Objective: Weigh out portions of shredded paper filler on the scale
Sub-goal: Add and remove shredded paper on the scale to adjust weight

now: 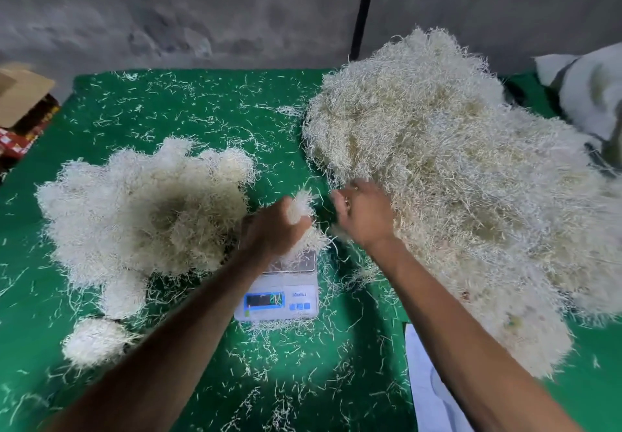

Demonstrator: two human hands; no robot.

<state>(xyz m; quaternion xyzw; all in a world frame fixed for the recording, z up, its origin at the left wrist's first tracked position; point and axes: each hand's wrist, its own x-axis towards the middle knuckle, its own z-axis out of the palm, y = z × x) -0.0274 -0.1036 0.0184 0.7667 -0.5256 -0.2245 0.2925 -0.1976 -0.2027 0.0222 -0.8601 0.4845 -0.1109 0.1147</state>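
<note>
Sitting toward the counter's left edge, a smaller heap (144, 213) lies apart. Left hand (272, 226) is clenched on a tuft of shredded paper (301, 208) directly above the scale (279, 293); right hand (361, 213) grips the big pile's (454, 179) near edge.

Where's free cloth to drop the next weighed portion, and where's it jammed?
Freest: the far green cloth between the left pile and the big right pile, only loose shreds there. Also the near cloth in front of the scale, between the forearms. Crowded: around the scale, where the left hand and right hand work, and the whole right side.
</note>
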